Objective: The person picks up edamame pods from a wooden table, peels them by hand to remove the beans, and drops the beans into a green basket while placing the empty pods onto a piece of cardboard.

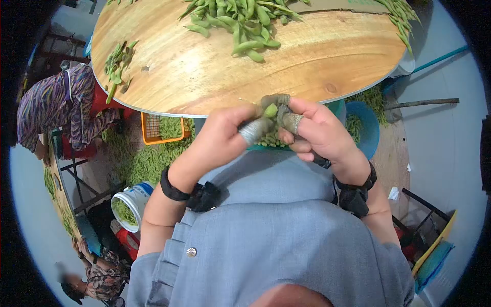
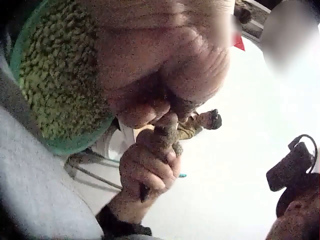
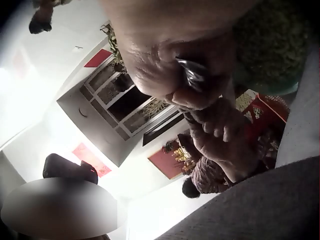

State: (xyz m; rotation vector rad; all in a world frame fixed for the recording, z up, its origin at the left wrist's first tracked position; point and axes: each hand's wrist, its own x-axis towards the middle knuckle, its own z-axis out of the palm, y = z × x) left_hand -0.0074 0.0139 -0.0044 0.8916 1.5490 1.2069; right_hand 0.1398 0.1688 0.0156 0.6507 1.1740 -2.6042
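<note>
In the head view, a green soybean pod [image 1: 270, 110] shows between the fingertips of both hands, just off the table's near edge. My left hand [image 1: 222, 134] pinches at it from the left, silvery tape wrapped round a finger. My right hand [image 1: 325, 132] pinches from the right, with dark, worn coverings on its thumb and finger. Against the right palm lies a dark shiny piece [image 3: 192, 72], partly under curled fingers; I cannot tell what it is. Below the hands, a green basin [image 2: 80, 145] holds many shelled beans [image 2: 60, 70].
A round wooden table [image 1: 169, 71] bears a heap of pods [image 1: 245, 25]. An orange basket [image 1: 148, 128], a white bucket [image 1: 135, 197] and a blue basin [image 1: 371, 130] stand on the floor among loose pods [image 1: 148, 166]. Other people sit at the left.
</note>
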